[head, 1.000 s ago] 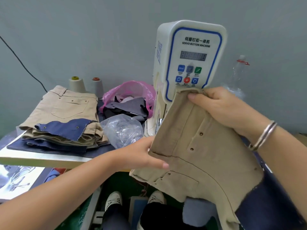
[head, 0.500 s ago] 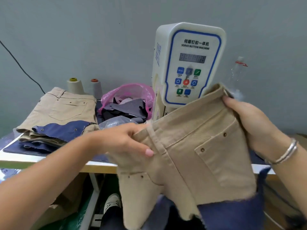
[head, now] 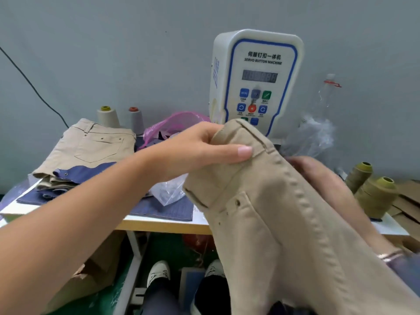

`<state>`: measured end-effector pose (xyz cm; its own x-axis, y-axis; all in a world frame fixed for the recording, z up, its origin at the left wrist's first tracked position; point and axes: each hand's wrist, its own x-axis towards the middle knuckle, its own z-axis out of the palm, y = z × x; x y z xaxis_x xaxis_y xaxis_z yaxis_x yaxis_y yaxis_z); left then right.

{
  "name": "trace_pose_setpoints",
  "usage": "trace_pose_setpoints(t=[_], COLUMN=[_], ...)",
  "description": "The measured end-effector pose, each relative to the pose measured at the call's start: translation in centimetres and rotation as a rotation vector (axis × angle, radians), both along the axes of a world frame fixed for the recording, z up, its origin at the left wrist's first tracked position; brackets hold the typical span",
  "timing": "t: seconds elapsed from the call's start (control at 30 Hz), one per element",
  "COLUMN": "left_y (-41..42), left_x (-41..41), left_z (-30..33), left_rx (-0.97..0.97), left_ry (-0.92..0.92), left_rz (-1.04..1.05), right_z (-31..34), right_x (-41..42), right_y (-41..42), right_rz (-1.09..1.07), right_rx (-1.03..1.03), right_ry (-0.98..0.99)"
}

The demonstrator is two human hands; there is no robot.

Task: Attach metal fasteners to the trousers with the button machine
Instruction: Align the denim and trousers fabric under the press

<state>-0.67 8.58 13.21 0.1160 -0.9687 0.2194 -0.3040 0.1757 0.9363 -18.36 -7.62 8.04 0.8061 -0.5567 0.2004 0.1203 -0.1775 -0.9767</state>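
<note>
Turning since a moment ago, the beige cotton trousers (head: pixel 284 223) now hang waistband-up before the white button machine (head: pixel 256 80), apparently being repositioned for another fastener. Left hand (head: pixel 204 151) reaches across, fingers (head: pixel 236 152) pinching the waistband. Right hand (head: pixel 318 173), blurred behind the cloth: grip cannot be told.

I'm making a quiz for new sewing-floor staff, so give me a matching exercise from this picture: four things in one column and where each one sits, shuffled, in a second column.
Things:
1. khaki trousers
2. folded trouser stack
3. olive thread cones
4. pink bag

Places:
A. far right of the table
B. held in the left hand
C. left end of the table
D. just left of the button machine

Pairs: 1-B, 2-C, 3-A, 4-D
</note>
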Motion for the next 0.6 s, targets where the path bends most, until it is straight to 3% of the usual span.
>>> trace_pose_setpoints(t=[0.07, 0.13, 0.2, 0.3, 0.43, 0.6], left_y=[-0.3, -1.0, -1.7, -1.9, -1.0, 0.6], left_x=[0.0, -0.5, -0.9, -0.7, -0.1, 0.9], left_z=[0.2, 0.9, 1.3, 1.5, 1.3, 0.4], left_rx=[-0.036, -0.026, 0.001, 0.008, 0.011, 0.021], left_ry=[-0.013, -0.076, -0.168, -0.227, -0.254, -0.485], left_rz=[0.051, 0.081, 0.117, 0.139, 0.205, 0.361], right_z=[2.4, 3.2, 3.5, 2.8, 1.6, 0.4], right_x=[-0.3, 0.0, 0.5, 1.0, 2.6, 2.7], right_y=[1.3, 2.4, 2.6, 2.3, 2.7, 3.0], right_rz=[0.403, 0.708, 0.584, 0.498, 0.441, 0.569], right_rx=[0.092, 0.05, -0.041, -0.009, 0.284, 0.579], right_ry=[0.009, -0.001, 0.174, 0.232, 0.277, 0.21])
